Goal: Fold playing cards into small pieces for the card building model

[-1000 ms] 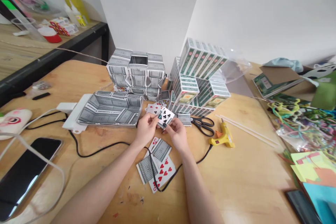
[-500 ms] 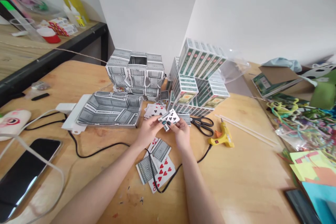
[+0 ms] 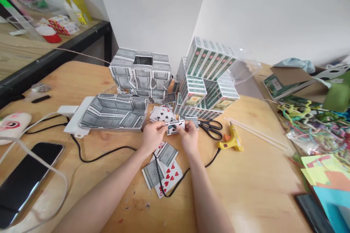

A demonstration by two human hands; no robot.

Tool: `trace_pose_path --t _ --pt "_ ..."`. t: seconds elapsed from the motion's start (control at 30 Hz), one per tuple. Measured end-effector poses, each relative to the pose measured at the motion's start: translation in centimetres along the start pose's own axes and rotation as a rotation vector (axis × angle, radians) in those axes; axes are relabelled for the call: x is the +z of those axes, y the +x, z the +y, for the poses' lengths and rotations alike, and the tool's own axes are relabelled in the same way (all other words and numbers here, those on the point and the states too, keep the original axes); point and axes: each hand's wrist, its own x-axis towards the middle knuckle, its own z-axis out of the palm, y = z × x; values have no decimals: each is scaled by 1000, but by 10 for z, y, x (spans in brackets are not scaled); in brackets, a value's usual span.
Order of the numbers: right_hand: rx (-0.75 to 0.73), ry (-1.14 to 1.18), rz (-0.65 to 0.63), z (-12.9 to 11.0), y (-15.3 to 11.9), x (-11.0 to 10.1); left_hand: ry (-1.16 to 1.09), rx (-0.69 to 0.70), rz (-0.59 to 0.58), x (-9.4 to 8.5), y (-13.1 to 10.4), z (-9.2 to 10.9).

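Between both hands, in front of the card pile, is a playing card [image 3: 175,126] with black club marks, which looks folded. My left hand [image 3: 153,136] pinches its left end, and my right hand [image 3: 189,136] grips its right end. Loose face-up cards [image 3: 162,113] lie just behind my left hand. Nearer the front edge, more cards [image 3: 168,179] lie spread between the forearms, with a black cable across them. A tray made of cards [image 3: 115,113] stands at the left, and a larger card-covered structure [image 3: 142,74] rises behind it.
Stacked card boxes [image 3: 210,62] stand behind my right hand. Black scissors [image 3: 211,128], a yellow glue gun [image 3: 232,139] and white sticks [image 3: 255,134] lie to the right. A white power strip [image 3: 77,121] and a phone [image 3: 30,178] are at left; coloured paper [image 3: 328,174] is at right.
The card between my hands has turned from a tilted, face-up position to a flatter, level one, showing a narrower face. My hands have shifted slightly and remain on it.
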Motion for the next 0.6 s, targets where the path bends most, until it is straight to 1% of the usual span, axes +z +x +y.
trace_pose_path --t 0.07,0.17,0.47,0.6 --pt "18 20 -9 2 1 -1 82 24 15 -1 -1 -1" --pt "63 55 -25 5 1 -2 143 40 25 -2 -1 -1" --pt "104 146 -56 1 0 -3 94 0 9 -1 1 1" --pt "106 126 -92 0 1 -4 99 -19 22 -1 3 -1"
